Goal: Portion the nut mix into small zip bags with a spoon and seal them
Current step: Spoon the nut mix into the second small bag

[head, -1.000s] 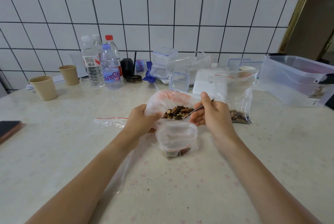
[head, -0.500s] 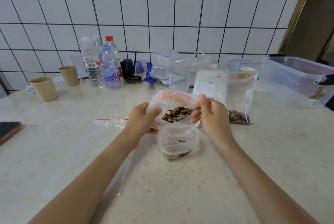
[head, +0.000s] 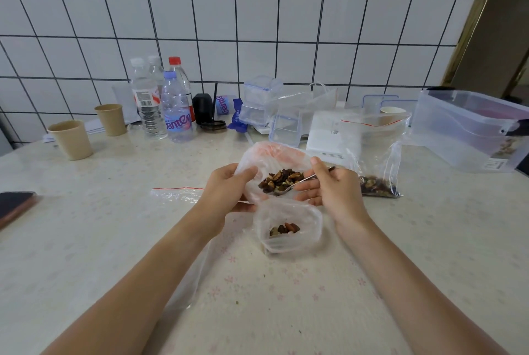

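Where the pale, faintly flower-printed tabletop [head: 286, 311] lies nearest the camera, two bare forearms reach forward over it and a flat sheet of clear plastic [head: 191, 283] lies under the left one. Just beyond, a small clear zip bag [head: 289, 228] stands open on the table between the wrists, with a little heap of brown nuts [head: 284, 229] at its bottom. Directly behind and above it, the left hand [head: 226, 191] grips the near rim of a larger soft clear plastic bag with a pinkish tint [head: 274, 154], fingers and thumb curled over the film to hold its mouth wide. The right hand [head: 329, 188] pinches the handle of a slim metal spoon [head: 303, 181] between thumb and fingers; the bowl of the spoon sits inside that larger bag, loaded with the dark nut mix [head: 282, 180].

Left of the hands, an empty zip bag with a red seal strip [head: 177, 193] lies flat. Right of the hands, a tall clear zip bag with a red strip [head: 378, 154] stands open, with more nuts settled in its bottom. At the far left edge rests a dark phone [head: 14, 206].

Farther back stand two tan paper cups [head: 71, 140], several clear plastic water bottles [head: 176, 105], a small black object [head: 203, 110], stacked clear snap-lid containers [head: 260, 102], a white box [head: 329, 137] and a large translucent storage tub [head: 469, 128]. Behind them rises the white tiled wall [head: 257, 25].
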Available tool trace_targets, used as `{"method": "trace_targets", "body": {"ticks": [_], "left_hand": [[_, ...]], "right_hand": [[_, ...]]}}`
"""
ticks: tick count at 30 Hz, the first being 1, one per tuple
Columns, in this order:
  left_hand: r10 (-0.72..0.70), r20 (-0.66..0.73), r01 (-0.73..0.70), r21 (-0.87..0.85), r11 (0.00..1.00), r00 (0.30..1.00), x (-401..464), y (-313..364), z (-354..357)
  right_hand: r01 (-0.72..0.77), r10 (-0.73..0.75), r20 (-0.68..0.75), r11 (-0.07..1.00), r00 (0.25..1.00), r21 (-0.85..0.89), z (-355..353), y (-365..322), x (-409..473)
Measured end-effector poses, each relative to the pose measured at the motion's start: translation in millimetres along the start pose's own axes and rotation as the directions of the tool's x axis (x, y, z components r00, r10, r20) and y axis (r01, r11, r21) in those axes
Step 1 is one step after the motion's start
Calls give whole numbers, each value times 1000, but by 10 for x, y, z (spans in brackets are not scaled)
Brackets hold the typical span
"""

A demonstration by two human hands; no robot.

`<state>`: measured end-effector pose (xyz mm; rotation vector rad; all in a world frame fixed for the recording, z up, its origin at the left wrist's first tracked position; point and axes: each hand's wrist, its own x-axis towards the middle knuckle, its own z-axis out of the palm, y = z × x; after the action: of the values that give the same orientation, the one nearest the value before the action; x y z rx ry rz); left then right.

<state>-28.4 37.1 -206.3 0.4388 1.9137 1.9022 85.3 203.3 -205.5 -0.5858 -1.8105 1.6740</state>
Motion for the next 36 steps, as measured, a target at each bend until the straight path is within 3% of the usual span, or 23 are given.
{"method": "trace_targets", "body": {"ticks": [6,11,24,28,30,33,36], "left_hand": [[1,-23,0,10,1000,1000,16,-9,-3],[69,-35,-65,96,993,997,-1,-28,29],[107,-97,-95,126,987,990,-33,17,20],[112,-154,-74,234,969,982,1,14,-10],[176,-193,-99,354,930,965,23,10,-42],[350,-199,-157,624,765,915,37,13,-126],[451,-207,-177,720,671,868,-13,88,-180]], "right_hand": [[-22,21,-25,999,999,-34,2,32,-3],[-22,27,45,994,999,-104,81,89,-50],[-231,227,55,970,972,78,4,69,29],[-237,235,35,963,971,126,-55,50,65],[-217,216,17,966,976,139,-80,35,74],[-166,170,-17,977,985,137,-129,-11,88],[-117,122,-21,981,992,153,-188,-104,103]]}}
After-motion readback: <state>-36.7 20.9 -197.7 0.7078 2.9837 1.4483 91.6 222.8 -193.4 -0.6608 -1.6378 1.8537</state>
